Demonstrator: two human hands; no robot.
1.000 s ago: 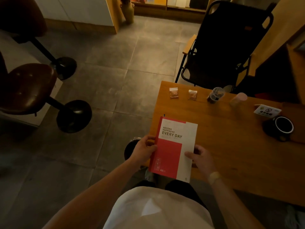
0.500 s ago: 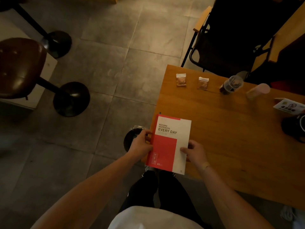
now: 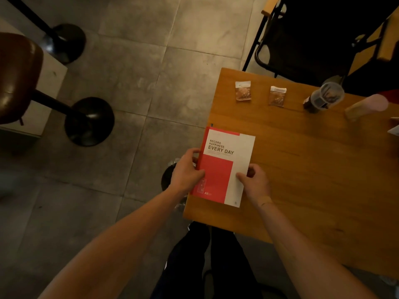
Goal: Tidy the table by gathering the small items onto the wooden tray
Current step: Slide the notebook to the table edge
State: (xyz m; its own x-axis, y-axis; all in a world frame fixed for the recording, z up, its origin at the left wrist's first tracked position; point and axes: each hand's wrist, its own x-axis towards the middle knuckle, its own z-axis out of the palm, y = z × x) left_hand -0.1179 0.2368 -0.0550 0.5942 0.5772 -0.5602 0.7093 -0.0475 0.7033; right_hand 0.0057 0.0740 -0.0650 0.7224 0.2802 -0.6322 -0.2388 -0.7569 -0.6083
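Your two hands hold a red and white notebook [image 3: 224, 167] at the near left corner of the wooden table [image 3: 313, 169]. The cover reads "RECORD HAPPINESS EVERY DAY". Your left hand [image 3: 187, 171] grips the red spine edge: the thumb lies on the cover and the other fingers curl around the edge, below it. Your right hand [image 3: 255, 182] pinches the white right edge, thumb on top and the fingers curled under. The notebook lies flat or almost flat over the table; if it touches the wood, I cannot tell.

Farther on the table, near the far edge, there are two small snack packets, one on the left [image 3: 243, 91] and one on the right [image 3: 277, 96], a little apart from each other. To the right of them stands a clear plastic cup [image 3: 323, 97] with dark content, and beside it a pale pink cup [image 3: 367, 106]. The wooden tray is not visible in this view.

On the floor at the left stands a bar stool [image 3: 19, 76] with a brown seat and a black round base.
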